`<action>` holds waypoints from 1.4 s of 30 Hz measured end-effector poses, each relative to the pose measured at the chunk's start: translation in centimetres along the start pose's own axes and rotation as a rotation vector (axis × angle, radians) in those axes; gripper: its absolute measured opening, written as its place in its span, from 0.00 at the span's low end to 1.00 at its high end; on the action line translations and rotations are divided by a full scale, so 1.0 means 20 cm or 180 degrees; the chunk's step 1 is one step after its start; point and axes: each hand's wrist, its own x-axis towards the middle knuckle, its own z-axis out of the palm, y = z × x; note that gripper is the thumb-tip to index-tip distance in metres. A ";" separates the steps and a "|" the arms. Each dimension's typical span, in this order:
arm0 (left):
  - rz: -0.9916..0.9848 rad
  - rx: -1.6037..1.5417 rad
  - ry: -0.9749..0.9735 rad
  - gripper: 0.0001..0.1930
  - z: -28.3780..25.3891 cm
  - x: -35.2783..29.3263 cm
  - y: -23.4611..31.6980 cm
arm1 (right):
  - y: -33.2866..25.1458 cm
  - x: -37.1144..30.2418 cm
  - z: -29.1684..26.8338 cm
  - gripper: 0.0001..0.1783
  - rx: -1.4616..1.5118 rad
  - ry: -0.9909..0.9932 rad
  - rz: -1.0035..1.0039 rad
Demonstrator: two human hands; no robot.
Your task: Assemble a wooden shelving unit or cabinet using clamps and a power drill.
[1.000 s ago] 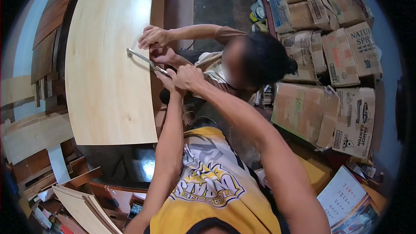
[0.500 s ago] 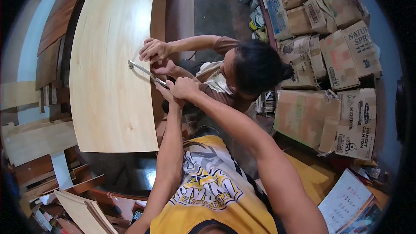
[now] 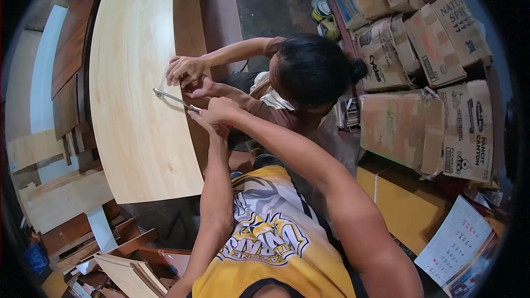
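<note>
Closely curled — left hand (image 3: 207, 121), right hand (image 3: 223, 110), grip on slim metal tool (image 3: 172, 97)

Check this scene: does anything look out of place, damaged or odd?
The wood scraps at lower left lie jumbled at differing angles, and the cardboard boxes at right look battered, their edges crumpled. The pale board shows no obvious damage.

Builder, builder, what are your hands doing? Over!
Left hand and right hand gripping slim metal tool. Tool crosses edge of pale panel. Co-worker's hands close beside it.
</note>
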 end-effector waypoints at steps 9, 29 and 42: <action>0.1128 0.0690 0.1778 0.21 -0.20 0.04 0.06 | -0.19 0.64 -0.15 0.21 0.0578 0.0789 -0.4818; 0.1279 0.1067 0.0667 0.28 -0.07 -0.01 0.05 | -0.31 0.84 -0.12 0.15 0.0734 0.0632 -0.6548; 0.1638 0.1056 0.1377 0.08 -0.57 0.05 0.14 | -0.15 0.25 0.12 0.20 -0.0094 0.0998 -0.2700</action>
